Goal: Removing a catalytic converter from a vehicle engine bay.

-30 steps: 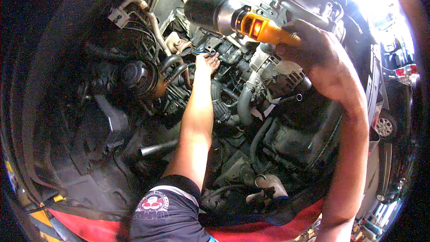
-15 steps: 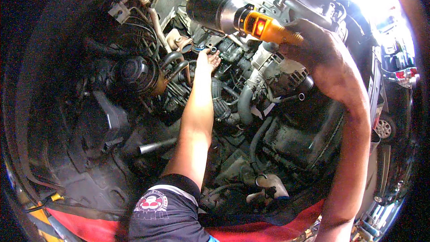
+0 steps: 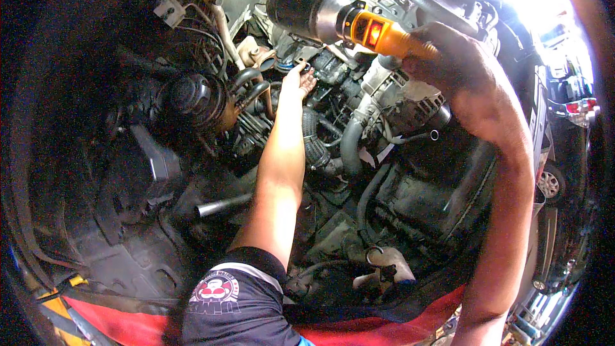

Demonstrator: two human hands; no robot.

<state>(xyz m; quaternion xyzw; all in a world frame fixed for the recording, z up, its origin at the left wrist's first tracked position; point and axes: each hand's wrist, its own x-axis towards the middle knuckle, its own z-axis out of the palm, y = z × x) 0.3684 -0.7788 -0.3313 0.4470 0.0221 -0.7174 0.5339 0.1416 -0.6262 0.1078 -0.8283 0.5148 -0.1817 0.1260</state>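
I lean over a car's open engine bay. My right hand (image 3: 456, 64) grips the orange handle of a large flashlight (image 3: 333, 16) with a dark round head, held over the engine and pointing left. My left hand (image 3: 298, 80) reaches deep among the hoses, its fingers pinching a small round ring-like part just below the flashlight's head. Whether that small part is loose or fixed to the engine cannot be made out.
A black ribbed hose (image 3: 315, 141) and a grey hose (image 3: 351, 147) run beside my left arm. A round black housing (image 3: 189, 99) sits to the left, a metal tube (image 3: 221, 205) lower down. A red cloth (image 3: 384, 327) covers the front edge. A parked car (image 3: 567, 154) stands at the right.
The flashlight has shifted slightly left and up in view as my head moved closer. My left hand stays at the same spot among the hoses.
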